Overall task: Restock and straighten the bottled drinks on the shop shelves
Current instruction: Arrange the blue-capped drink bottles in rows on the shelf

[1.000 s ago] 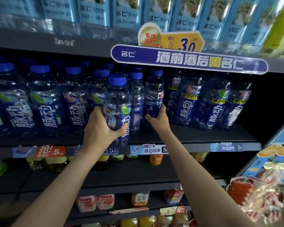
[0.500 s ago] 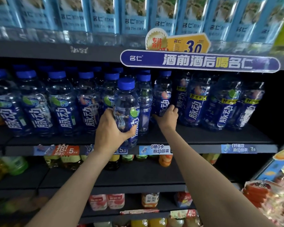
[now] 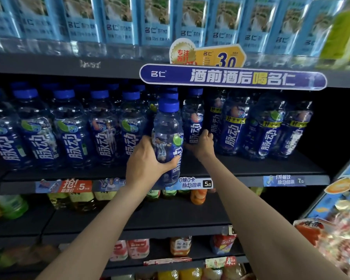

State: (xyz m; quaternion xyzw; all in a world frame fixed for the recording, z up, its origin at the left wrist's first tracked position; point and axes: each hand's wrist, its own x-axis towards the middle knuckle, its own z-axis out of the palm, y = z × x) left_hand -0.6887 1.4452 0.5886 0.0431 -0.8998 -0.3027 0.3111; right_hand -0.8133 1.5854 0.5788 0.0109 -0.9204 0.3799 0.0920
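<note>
- Your left hand [image 3: 148, 158] is wrapped round a blue-capped bottle [image 3: 167, 138], thumb across the label, holding it upright in front of the middle shelf [image 3: 251, 164], its base down at the shelf's front edge.
- Your right hand [image 3: 200, 144] reaches further in, fingers curled on the lower part of a standing bottle [image 3: 193, 120] just right of the held one.
- To the left of the held bottle, a front row of five blue-capped bottles [image 3: 69, 128] stands along the shelf's front edge, with more caps behind them in the dark; you cannot count those back rows.
- To the right, about four larger bottles with yellow label bands [image 3: 267, 126] stand set back from the front edge, leaving bare shelf before them.
- A long blue banner [image 3: 230, 78] on the upper shelf's edge hangs over the tops of those right-hand bottles, with a yellow price sign [image 3: 208, 54] above it.
- The top shelf carries a row of pale blue-labelled bottles [image 3: 156, 23], and a yellow-green one at the far right.
- Three price tags [image 3: 196, 182] sit along the middle shelf's front lip; the held bottle covers part of one.
- Below, yellow, green and orange drinks [image 3: 198, 196] stand on the lower shelves.
- Wrapped snacks [image 3: 331, 239] crowd the lower right corner.
</note>
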